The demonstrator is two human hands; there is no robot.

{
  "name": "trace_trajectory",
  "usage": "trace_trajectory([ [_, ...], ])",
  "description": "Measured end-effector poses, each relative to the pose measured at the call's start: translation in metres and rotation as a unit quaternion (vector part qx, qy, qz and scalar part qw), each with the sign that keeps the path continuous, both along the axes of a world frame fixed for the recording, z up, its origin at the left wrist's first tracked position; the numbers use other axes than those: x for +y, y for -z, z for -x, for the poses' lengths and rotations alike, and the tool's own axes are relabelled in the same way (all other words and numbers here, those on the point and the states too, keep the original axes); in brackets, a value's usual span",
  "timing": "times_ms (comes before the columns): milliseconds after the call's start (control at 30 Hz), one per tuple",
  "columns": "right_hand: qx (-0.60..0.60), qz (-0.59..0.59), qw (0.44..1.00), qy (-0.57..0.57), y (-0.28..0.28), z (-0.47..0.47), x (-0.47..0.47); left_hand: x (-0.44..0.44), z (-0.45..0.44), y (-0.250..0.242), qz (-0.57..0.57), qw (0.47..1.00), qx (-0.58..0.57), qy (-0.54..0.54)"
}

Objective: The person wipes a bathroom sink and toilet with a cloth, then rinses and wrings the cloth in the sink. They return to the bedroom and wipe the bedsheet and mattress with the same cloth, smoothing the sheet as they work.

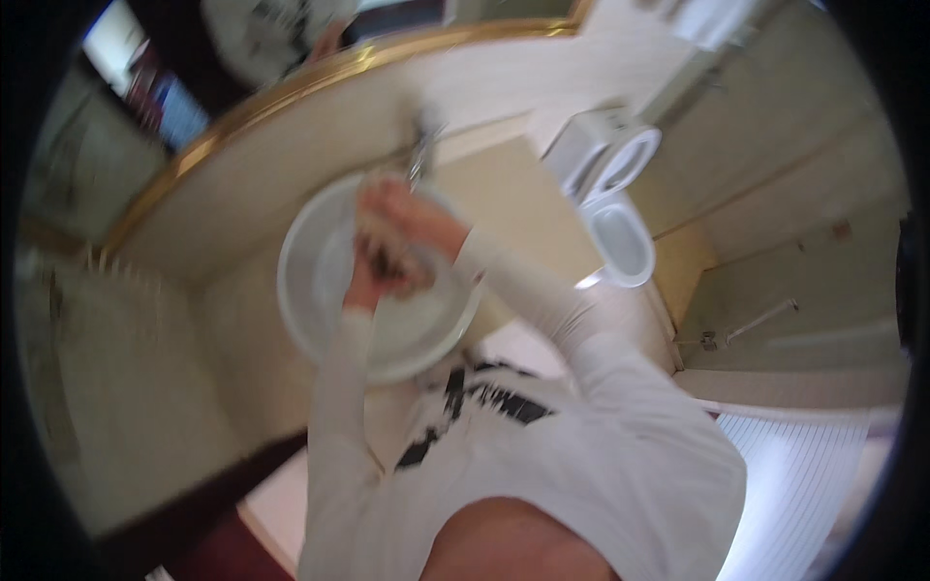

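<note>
A round white washbasin (309,341) stands on a beige counter, with a metal tap (419,156) behind it. Over the bowl, my left hand (372,265) and my right hand (403,207) are close together, the right one higher and nearer the tap. Both seem closed around a blurred beige thing (389,236) with a dark patch, possibly a cloth; its exact kind cannot be told. Part of it bulges out to the right of my left hand. Motion blur hides the separate fingers.
A gold-framed mirror (290,81) runs along the wall behind the basin. Right of the counter (519,196) stands a white toilet (621,236) with its lid raised. Farther right is a glass panel (785,319) with a bar handle.
</note>
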State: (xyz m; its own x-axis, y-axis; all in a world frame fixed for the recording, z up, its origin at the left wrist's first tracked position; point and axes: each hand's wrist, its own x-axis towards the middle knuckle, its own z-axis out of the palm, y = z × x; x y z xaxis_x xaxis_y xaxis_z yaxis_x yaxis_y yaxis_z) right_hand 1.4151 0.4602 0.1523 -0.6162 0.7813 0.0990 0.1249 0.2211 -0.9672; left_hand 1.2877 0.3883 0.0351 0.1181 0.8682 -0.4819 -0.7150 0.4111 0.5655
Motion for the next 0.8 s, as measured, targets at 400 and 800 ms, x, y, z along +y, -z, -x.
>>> trace_trajectory([
  [400,-0.268,-0.335,0.9,-0.079,-0.038,0.02,0.01,0.022,0.019,0.027,0.085,0.988,0.099,-0.086],
  [800,-0.151,-0.008,0.988,-0.028,0.057,0.001,0.006,-0.031,0.019,0.053,-0.09,0.781,0.619,0.007],
])
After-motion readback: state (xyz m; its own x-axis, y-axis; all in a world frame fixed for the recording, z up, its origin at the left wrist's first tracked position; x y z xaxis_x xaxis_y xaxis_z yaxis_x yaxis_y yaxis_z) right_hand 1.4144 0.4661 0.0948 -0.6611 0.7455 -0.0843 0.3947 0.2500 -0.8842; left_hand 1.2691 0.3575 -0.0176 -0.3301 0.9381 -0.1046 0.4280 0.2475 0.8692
